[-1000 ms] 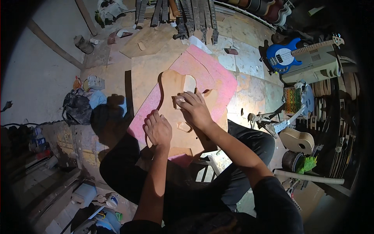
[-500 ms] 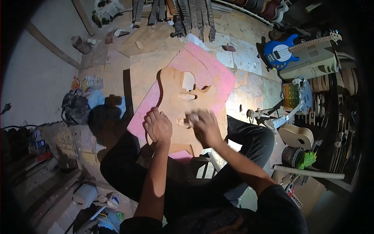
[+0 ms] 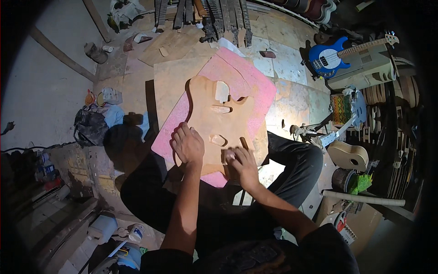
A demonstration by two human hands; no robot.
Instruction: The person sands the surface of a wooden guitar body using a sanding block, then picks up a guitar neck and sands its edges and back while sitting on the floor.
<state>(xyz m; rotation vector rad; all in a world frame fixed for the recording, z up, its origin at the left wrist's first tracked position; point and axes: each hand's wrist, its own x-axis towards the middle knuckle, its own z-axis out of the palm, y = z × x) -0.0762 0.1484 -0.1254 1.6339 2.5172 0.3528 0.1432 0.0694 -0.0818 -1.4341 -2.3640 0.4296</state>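
An unfinished wooden guitar body (image 3: 219, 118) with several routed cavities lies flat on a pink foam sheet (image 3: 246, 77) across my lap. My left hand (image 3: 187, 145) rests palm down on the body's near left edge, fingers spread. On the near right part of the body my right hand (image 3: 242, 163) presses down with its fingers curled over a small pale piece (image 3: 227, 156), which is mostly hidden. Both forearms come in from the lower edge.
A plywood board (image 3: 171, 86) lies under the foam on the floor. Guitar necks (image 3: 214, 16) lie at the top, with a blue electric guitar (image 3: 331, 57) on a pale case at upper right. A small unfinished instrument body (image 3: 349, 155) sits right, a black bag (image 3: 89, 128) left.
My right hand has slid from the upper middle of the guitar body down toward me to its near right part. My left hand stays on the near left edge.
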